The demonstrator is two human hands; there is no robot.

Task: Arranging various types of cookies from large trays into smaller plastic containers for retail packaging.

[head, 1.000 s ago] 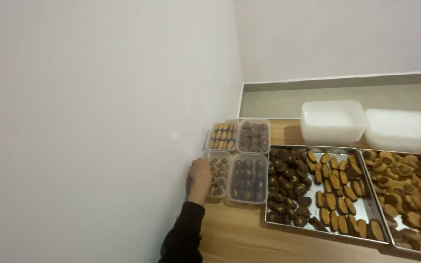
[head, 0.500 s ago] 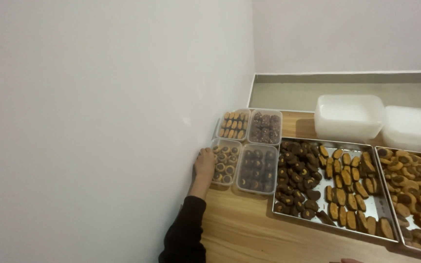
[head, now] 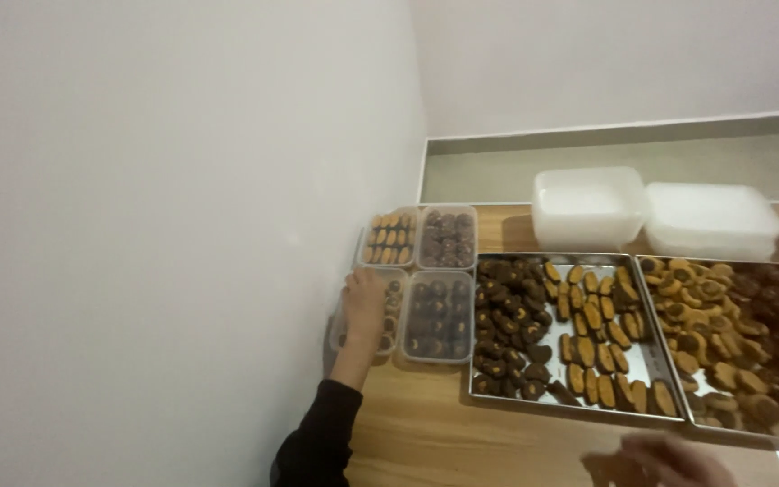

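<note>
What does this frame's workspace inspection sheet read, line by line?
Surface: wooden table, bare strip at the near edge.
Job's things: four clear tubs of cookies by the wall; left hand rests on the near-left tub; near-right tub and the two far tubs are apart from it.
Clutter: two metal trays of brown and orange cookies; two white lidded boxes behind.
Hands: left in a dark sleeve; right hand blurred at the bottom edge, grip unclear.
Cables: nothing seen.
Surroundings: white wall on the left, grey ledge behind.
</note>
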